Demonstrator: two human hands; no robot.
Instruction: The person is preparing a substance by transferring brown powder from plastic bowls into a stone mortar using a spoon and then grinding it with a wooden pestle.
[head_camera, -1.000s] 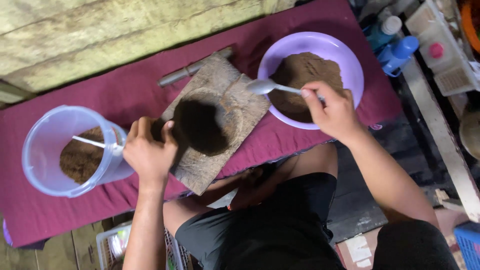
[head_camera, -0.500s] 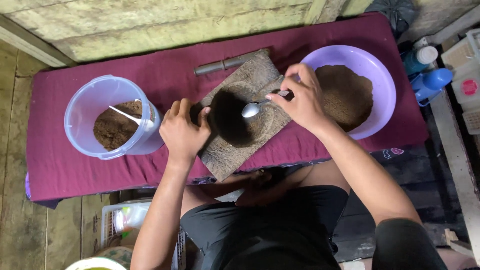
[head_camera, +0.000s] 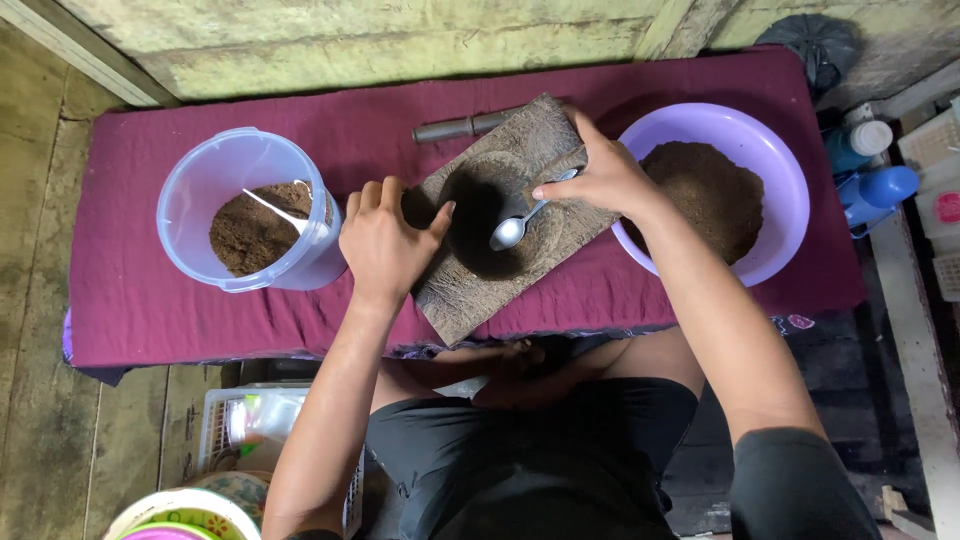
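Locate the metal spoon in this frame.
In the head view, the metal spoon is in the right hand, its bowl over the round hollow of the wooden board, between clear tub and purple basin.

A dark maroon cloth covers the tabletop. At three o'clock sits a lilac bowl of brown powder; at nine o'clock a clear bluish tub. The board is grey-brown, the spoon silver.

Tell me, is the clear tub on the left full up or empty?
Neither: the clear tub is only partly filled. Brown powder covers its bottom, with a white scoop resting in it.
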